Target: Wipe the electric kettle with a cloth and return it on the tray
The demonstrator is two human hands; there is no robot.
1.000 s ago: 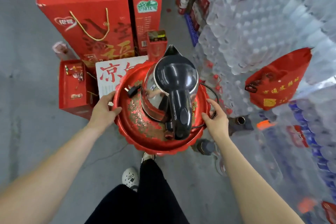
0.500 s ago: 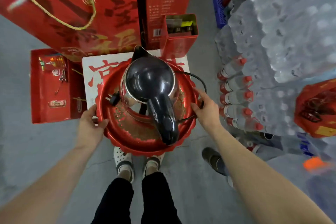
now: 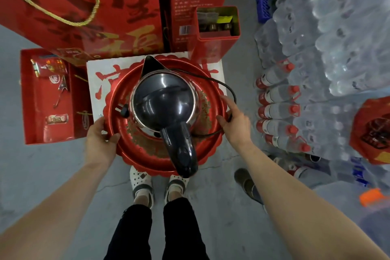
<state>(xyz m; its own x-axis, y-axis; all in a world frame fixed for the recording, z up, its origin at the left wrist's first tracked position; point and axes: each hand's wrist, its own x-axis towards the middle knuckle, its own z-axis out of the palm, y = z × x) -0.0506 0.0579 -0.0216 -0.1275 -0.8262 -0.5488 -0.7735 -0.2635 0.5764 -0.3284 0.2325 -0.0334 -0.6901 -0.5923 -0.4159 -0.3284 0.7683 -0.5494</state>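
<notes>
Standing upright on one red scalloped tray: one electric kettle, steel-bodied, with dark glossy lid, spout pointing away, handle overhanging the near rim. Trailing one black cord and plug across the tray. Gripping the tray's left rim: left hand, fingers curled. Resting against the right rim: right hand, fingers loosely spread.

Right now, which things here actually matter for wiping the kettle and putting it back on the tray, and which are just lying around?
For the job:
electric kettle
red tray
power cord
left hand, on the tray's rim
right hand, by the tray's rim
No cloth is visible.

Lying about:
red gift boxes
open red tin
bottled water packs
white box under the tray
</notes>
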